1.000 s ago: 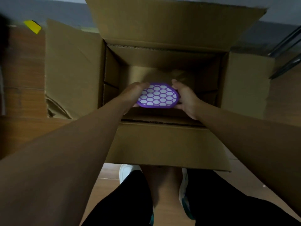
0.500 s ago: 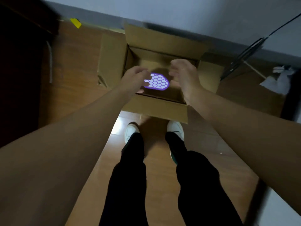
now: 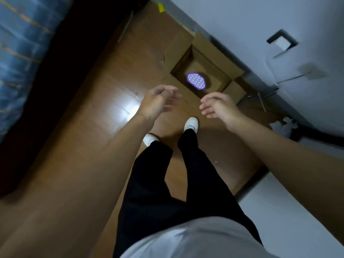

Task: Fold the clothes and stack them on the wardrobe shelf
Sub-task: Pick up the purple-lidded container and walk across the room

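TECH: Wood floor [image 3: 115, 86] underfoot, pale wall [image 3: 242, 19] to your right, bed [image 3: 22, 43] w/ blue cover far left. Open cardboard box [image 3: 178, 47] sits on floor against wall.

OP: Grip status?

TECH: Your left grip [image 3: 158, 103]: fingers loosely curled, holding nothing. Your right grip [image 3: 219, 108]: fingers relaxed, slightly spread, holding nothing. Both are raised in front of you, apart from each other, touching nothing.

OP: Where are clothes & wardrobe shelf?

TECH: Neither in view. No garment shows on floor or in box. Box holds one purple pad [image 3: 196, 81] w/ white honeycomb pattern, lying on box bottom; prob. not clothing. Crumpled white item [image 3: 284, 125] by wall, right side: cloth or paper, can't tell. Garment colour, fabric, fold state: cannot be reported.

OP: Failure modes?

TECH:
1) Your shoes [image 3: 191, 123] stand near box's front side. Turning w/o looking may catch a foot on cardboard, causing a trip.
2) View is tilted & blurred, so distances are hard to judge. Reaching now risks a mis-grab.
3) W/ both grips empty, task appears to be between items, so you must locate clothes first. Grabbing white item unchecked could put non-clothing on shelf.
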